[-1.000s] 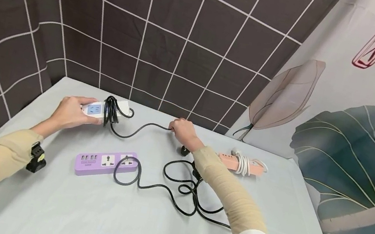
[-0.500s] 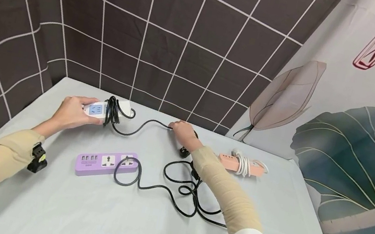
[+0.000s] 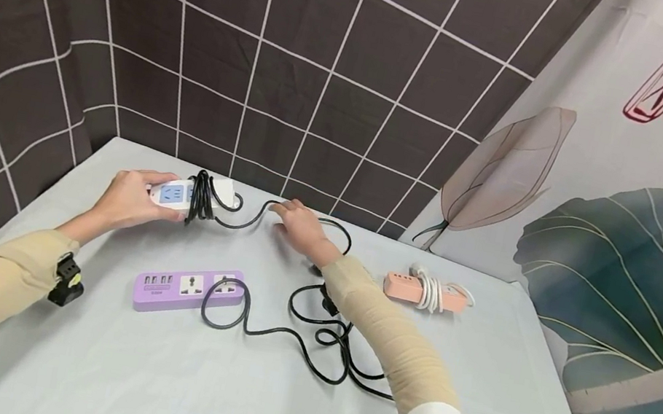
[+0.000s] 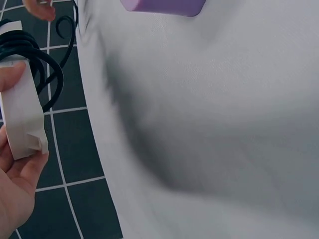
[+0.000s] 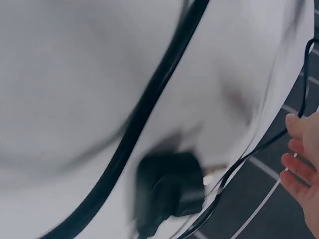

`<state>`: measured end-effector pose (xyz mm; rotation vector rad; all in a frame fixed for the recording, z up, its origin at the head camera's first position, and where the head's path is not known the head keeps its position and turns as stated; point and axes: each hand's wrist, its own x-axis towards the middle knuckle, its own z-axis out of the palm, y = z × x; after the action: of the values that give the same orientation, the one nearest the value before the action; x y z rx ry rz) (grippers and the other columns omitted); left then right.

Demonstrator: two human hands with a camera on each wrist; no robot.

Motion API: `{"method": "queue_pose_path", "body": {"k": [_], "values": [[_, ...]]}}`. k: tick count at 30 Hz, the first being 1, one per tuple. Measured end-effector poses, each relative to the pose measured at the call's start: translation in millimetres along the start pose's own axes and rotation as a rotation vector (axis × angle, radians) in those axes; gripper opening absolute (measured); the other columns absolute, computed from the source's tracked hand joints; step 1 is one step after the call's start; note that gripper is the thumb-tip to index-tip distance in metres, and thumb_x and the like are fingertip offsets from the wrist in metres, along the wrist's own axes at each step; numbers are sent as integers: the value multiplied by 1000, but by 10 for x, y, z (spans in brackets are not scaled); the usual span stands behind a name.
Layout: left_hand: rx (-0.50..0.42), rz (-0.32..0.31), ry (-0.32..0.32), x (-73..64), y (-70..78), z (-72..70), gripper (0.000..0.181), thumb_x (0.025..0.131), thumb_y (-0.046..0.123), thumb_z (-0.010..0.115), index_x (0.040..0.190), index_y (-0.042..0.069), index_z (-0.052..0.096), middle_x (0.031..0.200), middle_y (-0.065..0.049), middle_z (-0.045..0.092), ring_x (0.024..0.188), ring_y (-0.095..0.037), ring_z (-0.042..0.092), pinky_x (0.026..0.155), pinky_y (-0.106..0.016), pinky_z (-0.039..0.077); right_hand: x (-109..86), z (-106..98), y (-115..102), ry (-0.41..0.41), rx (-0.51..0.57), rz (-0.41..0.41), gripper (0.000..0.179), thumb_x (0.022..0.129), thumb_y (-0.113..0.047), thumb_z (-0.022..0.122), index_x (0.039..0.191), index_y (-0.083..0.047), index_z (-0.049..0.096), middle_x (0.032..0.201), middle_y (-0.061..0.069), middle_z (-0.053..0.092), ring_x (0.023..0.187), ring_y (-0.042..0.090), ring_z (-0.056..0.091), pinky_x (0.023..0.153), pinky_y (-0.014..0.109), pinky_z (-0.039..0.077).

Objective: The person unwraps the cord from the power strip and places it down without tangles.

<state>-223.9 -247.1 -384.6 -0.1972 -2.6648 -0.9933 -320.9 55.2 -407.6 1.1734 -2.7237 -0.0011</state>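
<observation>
In the head view my left hand (image 3: pixel 129 201) grips one end of a white power strip (image 3: pixel 172 194) with blue sockets, thumb on one side and fingers on the other. Its black cord (image 3: pixel 201 197) is wound several times round the middle. A loose length of that cord arcs right to my right hand (image 3: pixel 301 227), which is near the table's back edge. In the right wrist view the cord passes between the thumb and the loosely extended fingers (image 5: pixel 299 169), which are not closed round it. A blurred black plug (image 5: pixel 172 191) hangs close to that camera.
A purple power strip (image 3: pixel 170 291) lies at front centre, its black cord (image 3: pixel 283 329) looping right across the table. At the right lies an orange power strip (image 3: pixel 404 288) wrapped in white cord. A dark tile-patterned curtain (image 3: pixel 287 81) hangs behind the table's back edge.
My right hand has loosened its grip on the cord and moved left along it toward the white power strip; more cord now trails behind it. The left hand has shifted slightly right.
</observation>
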Motion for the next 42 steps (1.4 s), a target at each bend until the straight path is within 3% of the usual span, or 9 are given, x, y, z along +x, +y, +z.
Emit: {"method": "queue_pose_path", "body": {"k": [6, 15, 22, 31, 42], "values": [[-22, 15, 1, 12, 58, 29, 71, 62, 24, 87, 124, 0, 62, 110, -27, 67, 84, -29, 57, 69, -29, 38, 115, -58, -235, -29, 121, -87, 32, 93, -20, 62, 123, -9, 64, 125, 5, 64, 121, 20, 55, 105, 30, 42], [-36, 35, 9, 24, 85, 43, 69, 62, 22, 86, 123, 0, 63, 110, -26, 68, 83, -29, 58, 68, -28, 38, 211, -34, -385, -74, 238, -126, 25, 91, -20, 65, 112, -9, 71, 111, 4, 72, 107, 18, 63, 97, 29, 45], [-29, 39, -8, 7, 89, 43, 69, 62, 23, 86, 123, 0, 63, 111, -26, 67, 84, -29, 58, 69, -30, 39, 210, -22, -393, -83, 274, -73, 20, 91, -22, 66, 107, -12, 74, 105, -1, 74, 98, 11, 67, 88, 25, 50], [-22, 43, -31, -8, 83, 39, 73, 62, 30, 88, 124, 1, 63, 106, -26, 68, 78, -26, 56, 66, -28, 38, 210, -89, -384, 10, 156, 56, 14, 92, -26, 64, 95, -20, 76, 93, -7, 75, 75, 8, 65, 66, 26, 49], [-18, 46, -50, -3, 98, 56, 74, 62, 32, 88, 123, 0, 63, 114, -28, 66, 76, -24, 57, 66, -28, 39, 202, -162, -298, 143, 184, 138, 14, 91, -23, 65, 99, -21, 76, 98, -8, 75, 79, 9, 69, 64, 28, 51]]}}
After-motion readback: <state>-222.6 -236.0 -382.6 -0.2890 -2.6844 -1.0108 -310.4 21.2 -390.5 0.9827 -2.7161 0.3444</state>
